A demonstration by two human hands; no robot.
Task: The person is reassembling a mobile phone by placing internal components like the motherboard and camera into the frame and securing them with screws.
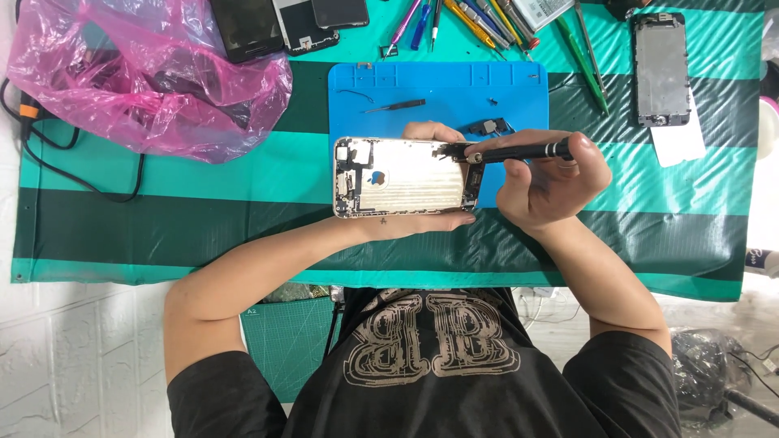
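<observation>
Opened phone shell point(406, 177), back housing with its insides facing up, lies on the blue repair mat point(438, 85), long axis running left-right across you. Your left hand point(434, 174) wraps its right end: fingers over the far edge, thumb along the near edge, gripped snug round the shell. Your right hand point(548, 174) is closed on a black screwdriver point(511, 151), held nearly flat and also left-right, so tool and phone axes run almost parallel. The tip points left and sits at the shell's right end, just beside your left fingers (actual contact with a screw too small to tell). So the phone lies left of the tool grip, and the right hand is the nearer one to the working spot.

Outward: a small black part point(491, 126) and a spare small screwdriver point(395, 106) on the mat behind; tool row point(479, 20) at the far edge; a detached screen panel point(661, 69) far right; pink plastic bag point(138, 73) far left; striped green table cover point(203, 219) under everything.
</observation>
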